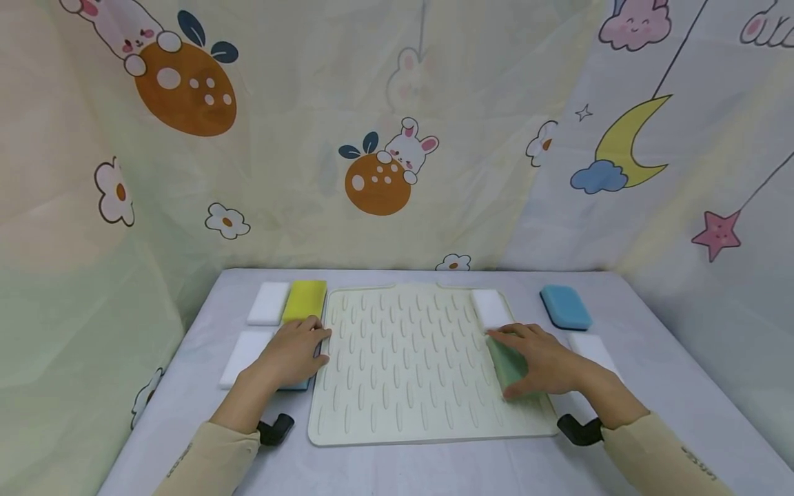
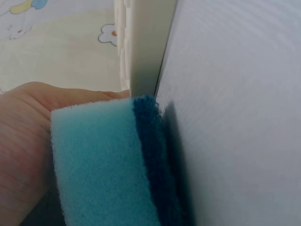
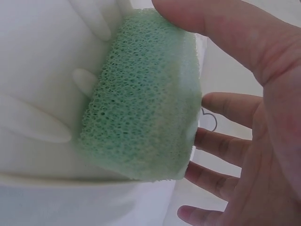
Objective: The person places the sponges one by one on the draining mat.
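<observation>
A cream ridged drying mat (image 1: 403, 365) lies in the middle of the table. At its left edge rests my left hand (image 1: 291, 351), with index finger and thumb touching the rim. Under that hand is a light blue sponge with a dark blue scouring layer (image 2: 103, 160), mostly hidden in the head view. My right hand (image 1: 542, 362) holds a green sponge (image 1: 507, 365) on the mat's right side, thumb at the near end and fingers along the far and outer sides. Its open-pored face shows in the right wrist view. Just beyond it lies a white sponge (image 1: 491, 308) on the mat.
Left of the mat are a yellow sponge (image 1: 305, 299) and two white sponges, one far (image 1: 269, 303) and one nearer (image 1: 245, 355). On the right sit a blue sponge (image 1: 566, 307) and a white sponge (image 1: 594, 350), partly behind my right arm. Printed cloth (image 1: 298, 172) hangs around the table.
</observation>
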